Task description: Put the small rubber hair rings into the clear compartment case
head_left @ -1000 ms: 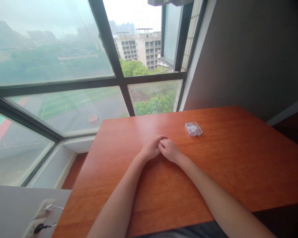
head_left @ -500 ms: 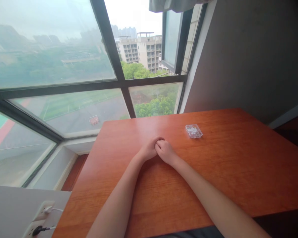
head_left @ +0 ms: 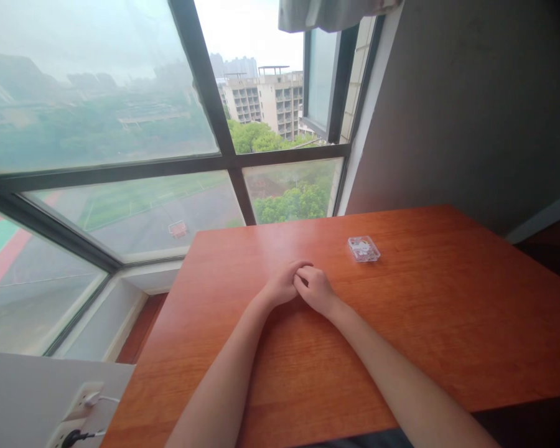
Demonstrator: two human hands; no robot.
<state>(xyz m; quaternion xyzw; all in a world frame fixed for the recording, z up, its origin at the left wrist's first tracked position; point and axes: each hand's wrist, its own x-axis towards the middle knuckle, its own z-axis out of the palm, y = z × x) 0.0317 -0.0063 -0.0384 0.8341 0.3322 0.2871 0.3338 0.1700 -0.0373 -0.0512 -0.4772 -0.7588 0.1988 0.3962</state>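
My left hand [head_left: 284, 285] and my right hand [head_left: 318, 290] are clasped together above the wooden table [head_left: 429, 311], near its middle. The left fingers curl around the far side of the right fingers. The right fingers tuck in against the left palm, with a small dark gap between thumb and fingers. No object shows in either hand, though the inside of the clasp is hidden. Beyond the right hand, a little to its right, a small clear plastic box [head_left: 363, 249] lies on the table. Small pale and dark pieces show inside it, too small to name.
A dark-framed window [head_left: 168, 165] runs along the table's far and left sides. A grey wall [head_left: 457, 112] stands at the right. Low at the left are wall sockets [head_left: 84, 398] with plugs and cords. A curtain edge [head_left: 336, 14] hangs at the top.
The view has tilted up slightly, so everything sits a bit lower. My right hand has shifted a little to the right, and the gap by its thumb looks wider. The box has stayed put.
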